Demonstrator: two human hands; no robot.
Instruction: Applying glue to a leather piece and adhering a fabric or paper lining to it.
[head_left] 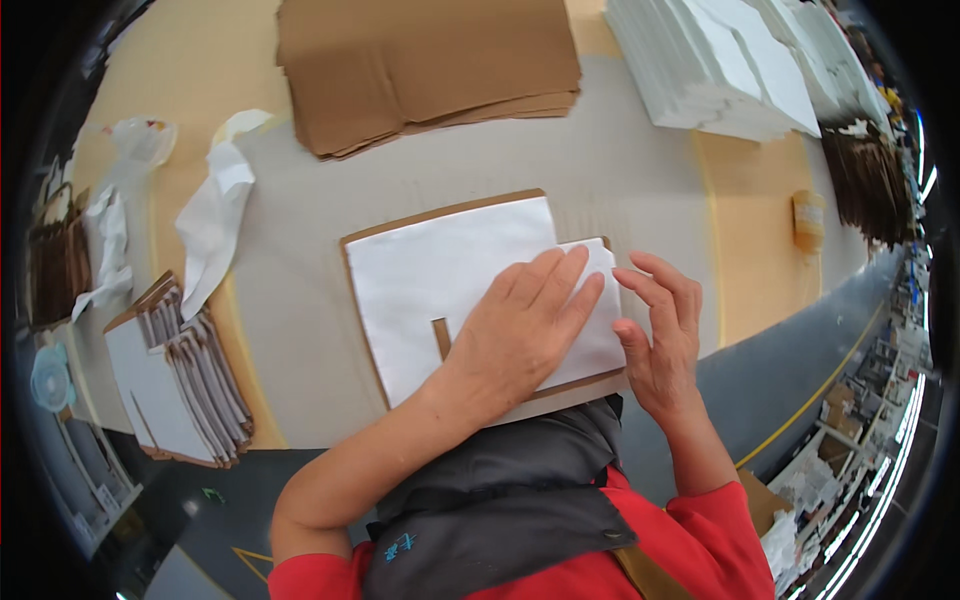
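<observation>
Head view: left hand [525,325] presses white sheet [450,270] flat onto cardboard [560,398], fingers spread; right hand [662,335] open at edge; stacks remain unused.

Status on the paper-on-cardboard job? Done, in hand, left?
Done: finished pieces piled at left. In hand: left hand presses the white sheet flat on the cardboard piece; right hand at its edge. Left: cardboard stack and white sheet stack remain.

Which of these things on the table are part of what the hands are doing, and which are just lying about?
In hand:
left hand, pressing flat on the white sheet
brown card under the sheet
right hand, at the sheet's right edge

Lying about:
brown card stack
white sheet stack
crumpled white wrapping
yellow tape roll
</observation>
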